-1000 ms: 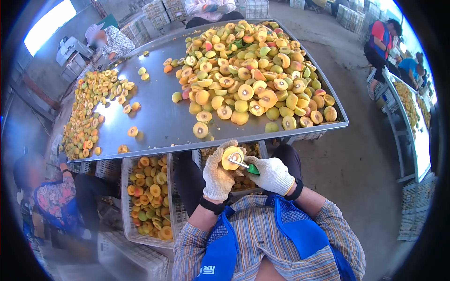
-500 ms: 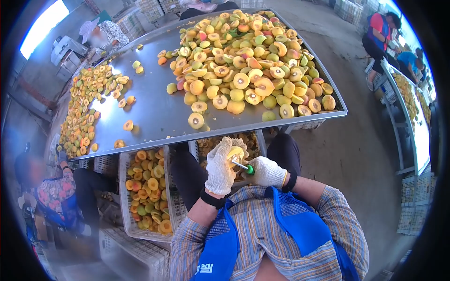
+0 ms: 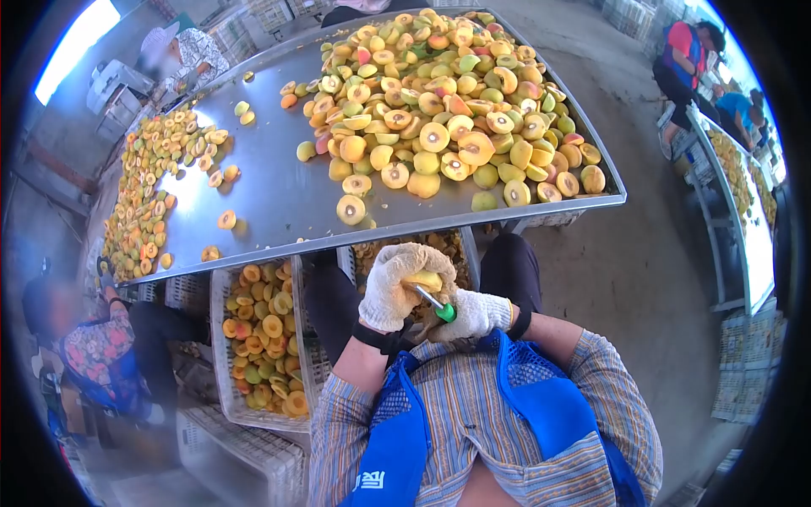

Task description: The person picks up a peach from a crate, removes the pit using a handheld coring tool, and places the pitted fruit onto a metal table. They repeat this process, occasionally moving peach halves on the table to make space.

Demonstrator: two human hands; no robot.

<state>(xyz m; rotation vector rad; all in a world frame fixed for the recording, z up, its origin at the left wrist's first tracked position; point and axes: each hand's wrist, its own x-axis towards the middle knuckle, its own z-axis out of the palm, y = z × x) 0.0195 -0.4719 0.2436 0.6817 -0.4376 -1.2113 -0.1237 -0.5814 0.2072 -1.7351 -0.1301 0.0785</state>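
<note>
Both of my hands wear soiled white gloves and meet in front of my body, below the table's front edge. My left hand (image 3: 393, 289) is wrapped round a yellow peach half (image 3: 425, 280), mostly covered by the fingers. In my right hand (image 3: 479, 314) is a pitting tool (image 3: 444, 311) with a green handle and a metal shaft. Its shaft points up and left, with the tip at the fruit; whether it is inside the flesh is hidden. On the metal table (image 3: 279, 198) lies a big heap of halved peaches (image 3: 435, 135), many with stones showing.
A white crate (image 3: 221, 338) of pitted peach halves (image 3: 269, 338) stands left of my legs. Another crate (image 3: 467, 253) sits between my knees. More halves (image 3: 156, 186) lie at the table's left. Co-workers sit at left; others work by a second table (image 3: 756, 253) at right.
My left hand has rolled over the peach half, hiding more of its cut face. Both hands have shifted slightly, and the tool's handle sits a little lower and further left.
</note>
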